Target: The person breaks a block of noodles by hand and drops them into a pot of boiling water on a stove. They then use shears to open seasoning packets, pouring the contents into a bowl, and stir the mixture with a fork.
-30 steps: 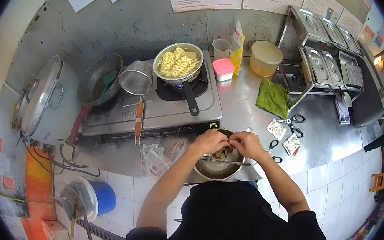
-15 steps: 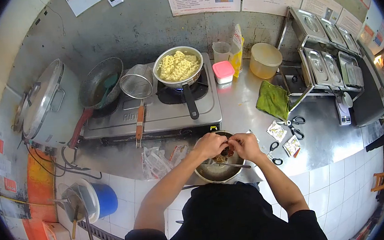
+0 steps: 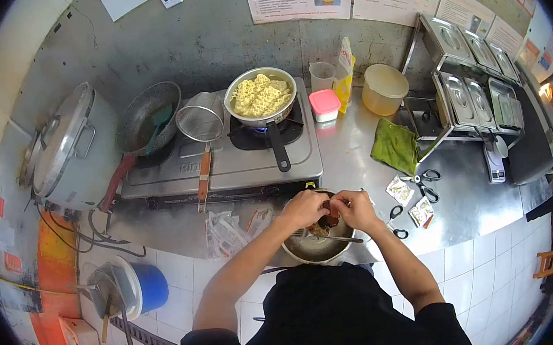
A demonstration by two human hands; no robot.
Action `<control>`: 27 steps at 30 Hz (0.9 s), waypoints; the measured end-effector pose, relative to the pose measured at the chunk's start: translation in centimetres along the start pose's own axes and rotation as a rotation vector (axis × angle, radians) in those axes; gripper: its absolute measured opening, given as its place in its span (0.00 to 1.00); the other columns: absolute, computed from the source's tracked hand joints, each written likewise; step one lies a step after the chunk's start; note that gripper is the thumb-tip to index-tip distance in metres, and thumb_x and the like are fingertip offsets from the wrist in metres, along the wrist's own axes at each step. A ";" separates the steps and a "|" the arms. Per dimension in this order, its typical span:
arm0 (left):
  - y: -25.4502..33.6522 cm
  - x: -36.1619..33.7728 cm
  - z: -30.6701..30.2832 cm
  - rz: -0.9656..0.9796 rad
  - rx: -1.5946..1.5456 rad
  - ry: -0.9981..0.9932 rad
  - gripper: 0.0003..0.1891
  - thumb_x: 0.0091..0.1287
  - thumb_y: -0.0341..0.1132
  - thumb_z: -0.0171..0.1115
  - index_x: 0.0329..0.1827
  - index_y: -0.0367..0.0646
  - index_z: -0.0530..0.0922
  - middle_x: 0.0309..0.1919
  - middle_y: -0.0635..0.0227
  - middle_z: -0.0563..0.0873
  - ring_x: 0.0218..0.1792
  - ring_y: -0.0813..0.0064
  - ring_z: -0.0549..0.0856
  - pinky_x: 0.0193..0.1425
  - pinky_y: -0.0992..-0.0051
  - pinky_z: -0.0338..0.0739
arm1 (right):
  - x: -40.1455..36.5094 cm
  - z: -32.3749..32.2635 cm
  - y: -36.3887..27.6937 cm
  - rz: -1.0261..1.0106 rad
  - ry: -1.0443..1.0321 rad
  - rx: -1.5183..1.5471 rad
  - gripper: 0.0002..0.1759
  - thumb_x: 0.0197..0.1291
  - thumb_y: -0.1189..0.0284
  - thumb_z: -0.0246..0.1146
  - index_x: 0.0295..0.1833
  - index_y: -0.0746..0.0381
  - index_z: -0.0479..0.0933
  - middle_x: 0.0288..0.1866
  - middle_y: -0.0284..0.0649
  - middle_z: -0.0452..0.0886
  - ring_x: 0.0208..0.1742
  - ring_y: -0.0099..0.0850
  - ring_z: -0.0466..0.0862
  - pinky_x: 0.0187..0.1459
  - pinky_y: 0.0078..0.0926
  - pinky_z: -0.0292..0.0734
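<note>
Both hands are close together above a metal bowl [image 3: 310,252] at the counter's front edge. My left hand [image 3: 306,210] and my right hand [image 3: 354,212] have their fingers pinched on a small dark red packet [image 3: 330,214] between them. Under it, dark brown seasoning [image 3: 319,229] lies in the bowl. A metal utensil [image 3: 343,237] rests in the bowl with its handle over the right rim. Behind the hands, noodles [image 3: 261,95] sit in a pot [image 3: 273,121] on the lit stove burner.
Left of the bowl lie clear plastic wrappers [image 3: 224,233]. To its right are scissors [image 3: 428,186], a second pair [image 3: 396,222] and opened sachets [image 3: 421,212]. A strainer [image 3: 200,123] and a dark wok [image 3: 147,121] lie on the stove [image 3: 178,178]. A green cloth [image 3: 394,146] is farther right.
The red packet shows more clearly between my fingers, tilted over the bowl. My hands have barely moved. The whole view has shifted slightly.
</note>
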State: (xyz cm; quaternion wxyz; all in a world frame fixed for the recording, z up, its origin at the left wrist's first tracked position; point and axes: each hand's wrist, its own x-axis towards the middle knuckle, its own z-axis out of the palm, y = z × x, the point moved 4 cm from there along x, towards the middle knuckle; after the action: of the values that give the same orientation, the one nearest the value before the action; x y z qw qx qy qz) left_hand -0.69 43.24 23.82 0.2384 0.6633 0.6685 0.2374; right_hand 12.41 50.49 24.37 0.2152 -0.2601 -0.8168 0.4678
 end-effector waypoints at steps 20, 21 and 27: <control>0.1 0.8 -2.3 0.055 -0.112 -0.036 0.10 0.61 0.36 0.59 0.36 0.37 0.83 0.28 0.47 0.82 0.32 0.49 0.82 0.38 0.59 0.75 | 0.5 -0.1 0.4 -0.128 -0.141 -0.016 0.06 0.57 0.75 0.62 0.38 0.67 0.77 0.28 0.48 0.82 0.28 0.40 0.84 0.32 0.32 0.78; 0.1 0.8 -2.3 0.043 -0.111 -0.047 0.10 0.61 0.35 0.59 0.36 0.37 0.82 0.27 0.47 0.82 0.32 0.49 0.82 0.38 0.59 0.75 | 0.5 0.0 0.4 -0.105 -0.154 0.020 0.07 0.57 0.76 0.62 0.39 0.68 0.77 0.29 0.48 0.82 0.28 0.41 0.84 0.33 0.32 0.78; -0.2 0.8 -2.2 0.035 -0.098 -0.027 0.10 0.61 0.35 0.59 0.37 0.38 0.82 0.27 0.47 0.81 0.31 0.48 0.82 0.38 0.59 0.75 | 0.5 0.1 1.0 -0.125 -0.182 -0.042 0.08 0.57 0.75 0.62 0.40 0.67 0.74 0.33 0.51 0.82 0.33 0.46 0.84 0.35 0.36 0.78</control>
State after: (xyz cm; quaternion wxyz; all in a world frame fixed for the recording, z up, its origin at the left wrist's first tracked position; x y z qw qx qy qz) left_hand -2.23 44.04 25.44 0.2756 0.6657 0.6408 0.2650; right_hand 12.14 51.13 23.52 0.1637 -0.1695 -0.8571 0.4581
